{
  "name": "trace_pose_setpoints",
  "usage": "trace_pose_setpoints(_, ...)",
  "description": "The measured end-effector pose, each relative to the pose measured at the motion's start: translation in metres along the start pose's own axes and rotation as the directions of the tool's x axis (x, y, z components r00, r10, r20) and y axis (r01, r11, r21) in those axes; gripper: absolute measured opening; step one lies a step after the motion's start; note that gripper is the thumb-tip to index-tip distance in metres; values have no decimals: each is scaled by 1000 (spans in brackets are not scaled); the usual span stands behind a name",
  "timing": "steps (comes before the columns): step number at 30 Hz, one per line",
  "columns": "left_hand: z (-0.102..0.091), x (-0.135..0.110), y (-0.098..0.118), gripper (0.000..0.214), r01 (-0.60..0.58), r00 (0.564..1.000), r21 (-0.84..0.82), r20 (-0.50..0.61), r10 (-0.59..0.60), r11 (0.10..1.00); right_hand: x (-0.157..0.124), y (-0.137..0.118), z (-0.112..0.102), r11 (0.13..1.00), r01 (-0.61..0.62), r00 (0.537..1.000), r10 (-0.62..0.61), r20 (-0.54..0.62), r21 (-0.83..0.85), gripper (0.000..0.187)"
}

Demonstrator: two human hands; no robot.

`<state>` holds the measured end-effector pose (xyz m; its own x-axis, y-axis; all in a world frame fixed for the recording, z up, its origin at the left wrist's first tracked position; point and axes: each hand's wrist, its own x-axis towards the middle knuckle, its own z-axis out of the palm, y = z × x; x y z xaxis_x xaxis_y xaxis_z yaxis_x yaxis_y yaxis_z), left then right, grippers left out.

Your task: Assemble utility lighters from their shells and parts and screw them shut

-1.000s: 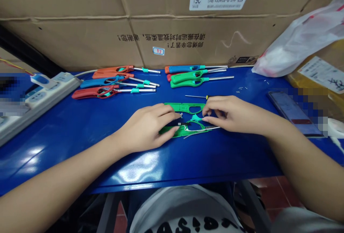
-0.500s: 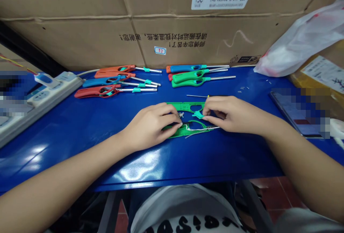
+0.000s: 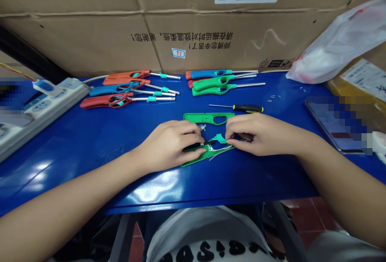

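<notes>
My left hand (image 3: 177, 143) is closed on the lower green lighter shell half (image 3: 193, 159), its thumb lying along the near edge. Inside that half run a white wire and a dark part, partly hidden by the fingers. My right hand (image 3: 256, 135) pinches a teal trigger (image 3: 219, 137) over the handle opening of the same half. The other green shell half (image 3: 194, 118) lies behind my hands on the table. A small metal valve-like part (image 3: 203, 127) shows just beyond my left fingertips.
A black-and-yellow screwdriver (image 3: 249, 108) lies behind my right hand, with several tiny screws (image 3: 273, 97) to its right. Lighters lie in two groups: opened ones (image 3: 105, 101) left, others (image 3: 208, 89) right. A power strip (image 3: 45, 109), phone (image 3: 334, 129) and cardboard box (image 3: 99, 40) surround them.
The teal trigger has come down and slightly left to the lower shell half. That half is tilted more, its left end nearer me. My right hand no longer covers the screwdriver handle.
</notes>
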<state>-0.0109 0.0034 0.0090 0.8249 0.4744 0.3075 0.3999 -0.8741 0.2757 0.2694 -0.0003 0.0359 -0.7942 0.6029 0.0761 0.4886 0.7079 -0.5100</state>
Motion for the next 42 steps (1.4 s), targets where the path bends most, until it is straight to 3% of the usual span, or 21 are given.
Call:
trace_pose_setpoints(10, 3, -1, 2, 15, 155, 987, -233, 5, -158, 960, -2, 0, -2, 998, 66, 998, -66, -5, 15, 14)
trace_pose_setpoints(24, 2, 0, 4, 12, 124, 985, -236, -88, -148, 964, -1, -2, 6, 994, 86, 996, -84, 27, -61, 17)
trace_pose_setpoints(42, 3, 0, 7, 9, 94, 975, -265, -171, -143, 960, -3, -3, 4, 992, 122, 992, -121, 24, -22, 13)
